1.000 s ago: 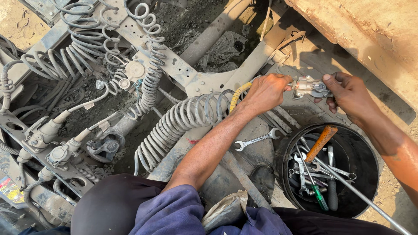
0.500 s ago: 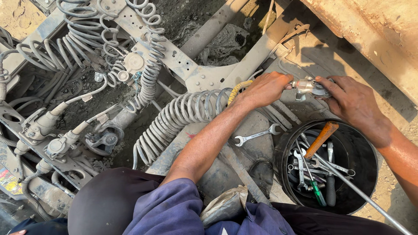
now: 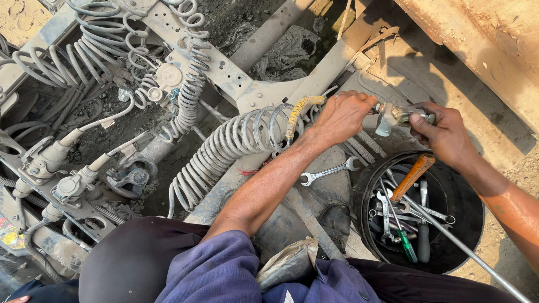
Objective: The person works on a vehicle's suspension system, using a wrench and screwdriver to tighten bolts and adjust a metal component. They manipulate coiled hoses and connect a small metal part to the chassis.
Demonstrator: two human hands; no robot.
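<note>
The left hand (image 3: pixel 342 115) and the right hand (image 3: pixel 443 134) are both holding a small metal fitting (image 3: pixel 396 115) up between them, over the dusty truck frame (image 3: pixel 252 92). The fitting is lying sideways, with its long way running from one hand to the other. The left fingers are curling tight around its left end, where a yellow hose (image 3: pixel 296 115) is coming in. The right fingers are pinching the right end (I cannot tell just how tight). Both hands are touching it, so neither one is nearer.

Just under the right hand, a black bucket (image 3: pixel 474 224) is sitting full of tools. A hammer (image 3: pixel 412 177) with an orange handle is leaning on its rim. A shiny wrench (image 3: pixel 328 172) is lying flat beside the bucket, below the left wrist.

Far to the left, at the edge, a small bright sticker (image 3: pixel 10 235) is showing red and yellow. A crumpled grey bag (image 3: pixel 286 264) is lying by the blue sleeve (image 3: pixel 213 269).
</note>
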